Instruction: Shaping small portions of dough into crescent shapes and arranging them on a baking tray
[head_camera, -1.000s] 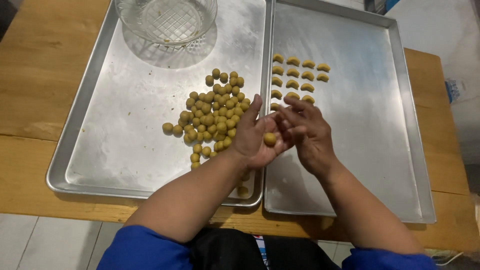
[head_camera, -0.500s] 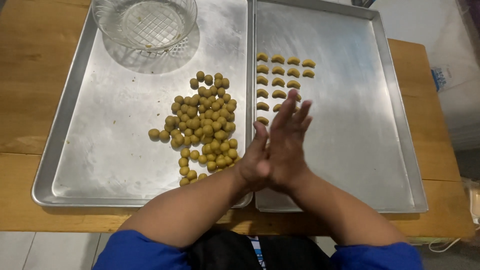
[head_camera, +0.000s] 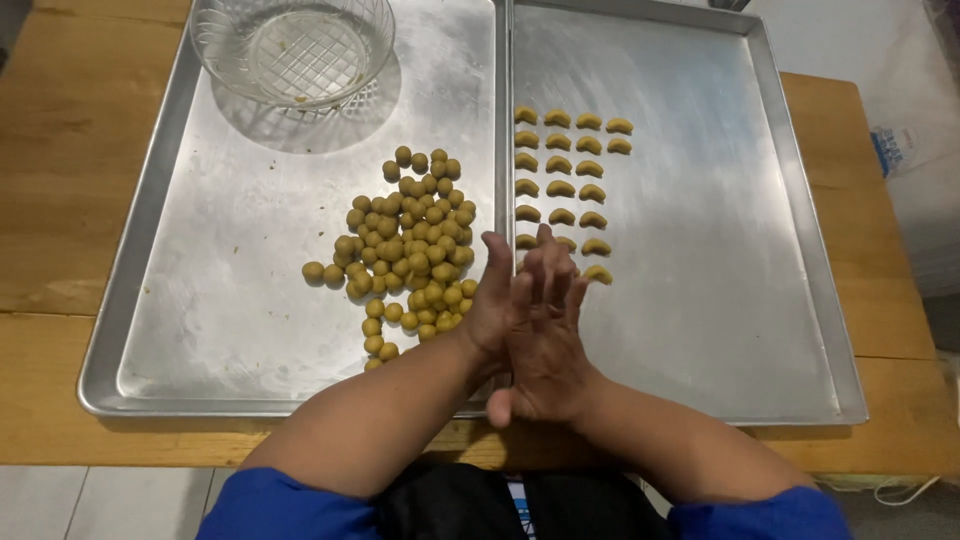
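Left hand and right hand are pressed palm to palm over the seam between the two trays, fingers straight and pointing away from the body. Nothing shows between the palms; a piece of dough is probably enclosed there, but the view hides it, so I cannot tell what either hand has hold of.

Left tray: a loose heap of small olive-yellow dough balls, touching one another, with a few strays at the heap's left edge. A clear glass bowl stands at the tray's far end, well apart from the heap and nearly empty.

Right tray: short rows of crescent-shaped pieces of the same dough, set apart from each other near the tray's left wall. The nearest rows lie just beyond the fingertips, partly covered by them.

Both trays sit side by side on a wooden worktop.

Handling judgement: the balls look soft, light and easily deformed; the shaped crescents look fragile and likely to lose form if pinched. A ball is best taken singly from the heap's edge with a light fingertip grip. A crescent is best held at its thick middle, not at the tips. The surface appears matt and slightly tacky rather than slippery.
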